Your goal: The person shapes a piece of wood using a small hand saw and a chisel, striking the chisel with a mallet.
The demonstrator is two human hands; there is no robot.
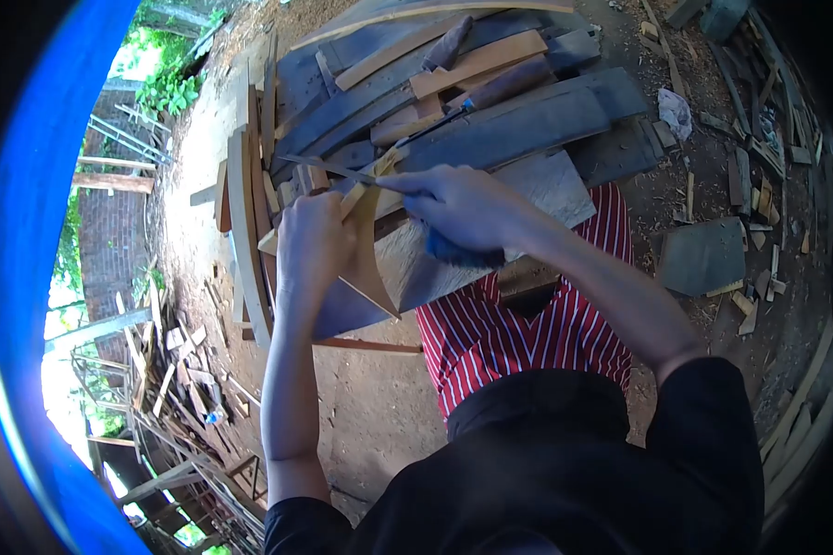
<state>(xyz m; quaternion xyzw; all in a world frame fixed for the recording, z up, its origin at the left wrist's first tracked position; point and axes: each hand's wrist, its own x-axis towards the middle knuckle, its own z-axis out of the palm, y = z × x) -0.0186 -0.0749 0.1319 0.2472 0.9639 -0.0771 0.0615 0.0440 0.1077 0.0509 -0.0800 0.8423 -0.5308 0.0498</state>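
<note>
My right hand (458,199) is closed around the end of a long, narrow metal blade (329,167), its index finger stretched along it. The blade points left, across the top of a small pale wood piece (353,200). My left hand (311,231) is closed on this wood from the left, its knuckles close below the blade. A thin curved wooden board (367,254) stands between my hands, tapering to a point toward me. Under my right wrist lies a blue-bristled brush (463,251), partly hidden, on a pale rough board (555,185).
Dark planks (518,125) and brown offcuts (491,63) cover the far side of the work surface. A thin dark tool with a blue end (466,105) lies among them. Long curved boards (245,222) lean at its left edge. Wood scraps (190,375) litter the ground.
</note>
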